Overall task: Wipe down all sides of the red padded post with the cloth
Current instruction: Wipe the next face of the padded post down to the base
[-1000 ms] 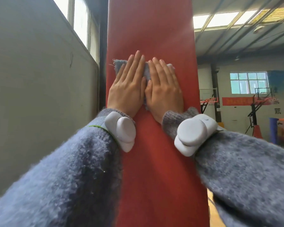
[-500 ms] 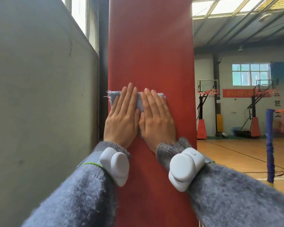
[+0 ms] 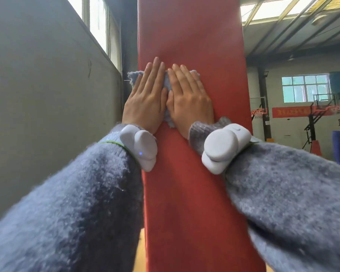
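Grey wall [image 3: 47, 114] at left, window [image 3: 98, 20] above; basketball hoop [image 3: 257, 111] and red banner [image 3: 290, 112] at far right

presses a grey-blue cloth [image 3: 134, 78] flat against the red padded post [image 3: 190, 36] with left hand [image 3: 145, 101] and right hand [image 3: 190, 103] side by side, fingers [image 3: 155, 69] straight, pointing up. wears white wrist devices [image 3: 139, 148] over fuzzy blue-grey sleeves [image 3: 86, 193]. sees a grey wall [image 3: 47, 95] at left, basketball hoops [image 3: 258, 111] far right.
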A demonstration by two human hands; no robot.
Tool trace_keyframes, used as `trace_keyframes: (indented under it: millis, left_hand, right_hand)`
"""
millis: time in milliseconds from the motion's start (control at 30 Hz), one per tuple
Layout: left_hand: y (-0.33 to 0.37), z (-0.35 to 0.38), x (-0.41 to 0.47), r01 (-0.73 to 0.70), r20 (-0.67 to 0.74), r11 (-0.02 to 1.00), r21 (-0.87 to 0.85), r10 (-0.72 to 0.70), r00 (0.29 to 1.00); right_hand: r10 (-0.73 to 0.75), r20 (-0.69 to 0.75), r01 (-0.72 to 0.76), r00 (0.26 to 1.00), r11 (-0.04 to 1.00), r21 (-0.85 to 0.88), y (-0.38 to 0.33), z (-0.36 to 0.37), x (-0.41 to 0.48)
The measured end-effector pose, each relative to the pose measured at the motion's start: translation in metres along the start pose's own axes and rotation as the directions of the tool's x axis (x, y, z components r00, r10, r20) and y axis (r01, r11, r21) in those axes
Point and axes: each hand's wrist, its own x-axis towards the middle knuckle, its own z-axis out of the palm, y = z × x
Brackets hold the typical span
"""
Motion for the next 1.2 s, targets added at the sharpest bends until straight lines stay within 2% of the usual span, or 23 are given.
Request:
trace_keyframes:
  millis: [167, 300, 533, 667, 833, 967, 1200]
  left_hand:
    - [0.006, 0.006, -0.006, 0.042, -0.091, 0.997, -0.063, -0.048, 0.995]
    - [0.015, -0.001, -0.029, 0.067, -0.117, 0.993, -0.098, -0.078, 0.99]
    - [0.037, -0.015, -0.083, 0.133, -0.019, 0.98, -0.147, -0.137, 0.99]
    - [0.053, -0.026, -0.124, 0.126, 0.012, 0.981, -0.144, -0.126, 0.992]
    - [0.071, -0.034, -0.156, 0.142, 0.069, 0.986, -0.085, -0.137, 0.988]
    - [0.068, -0.033, -0.14, 0.112, 0.062, 0.993, -0.032, -0.11, 0.992]
    - [0.052, -0.01, -0.072, 0.08, 0.01, 0.996, -0.032, -0.08, 0.997]
  right_hand:
    - [0.034, -0.014, -0.034, 0.999, 0.999, 0.003, -0.004, -0.002, -0.007]
    - [0.026, 0.044, -0.028, 0.999, 0.999, 0.043, -0.013, -0.016, -0.027]
    - [0.059, 0.14, -0.068, 0.988, 0.996, 0.06, -0.031, -0.046, -0.076]
    - [0.071, 0.195, -0.087, 0.978, 0.993, 0.078, -0.044, -0.067, -0.115]
    - [0.043, 0.254, -0.065, 0.966, 0.995, 0.077, -0.049, -0.087, -0.143]
    - [-0.02, 0.259, 0.001, 0.966, 0.997, 0.075, -0.036, -0.08, -0.129]
    - [0.018, 0.134, -0.023, 0.991, 0.999, 0.037, -0.007, -0.048, -0.075]
